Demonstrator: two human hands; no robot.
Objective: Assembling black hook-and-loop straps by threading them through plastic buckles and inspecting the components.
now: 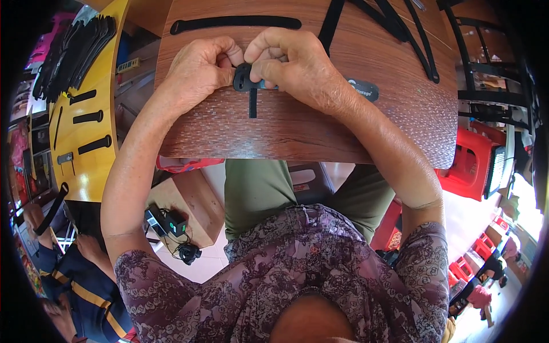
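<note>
Both of my hands meet over the brown table [309, 134], fingertips pinched at a small black slotted piece [242, 79]. My left hand [201, 67] grips its left side between thumb and fingers. On the other side my right hand [297, 64] is closed with thumb and forefinger at its upper right edge. A narrow black strap [253, 104] hangs down from the piece onto the tabletop. A bit of blue shows beside it, partly covered by my right fingers. Beyond my hands lies a long black strap [235, 22] with a looped end.
Loose black straps [389, 23] cross the table's far right. A dark printed tag [365, 90] lies near my right forearm. On the yellow table [91, 177] rests a pile of black straps [74, 54]. A co-worker's hand [34, 216] holds a strap. Red stools [469, 163] stand right.
</note>
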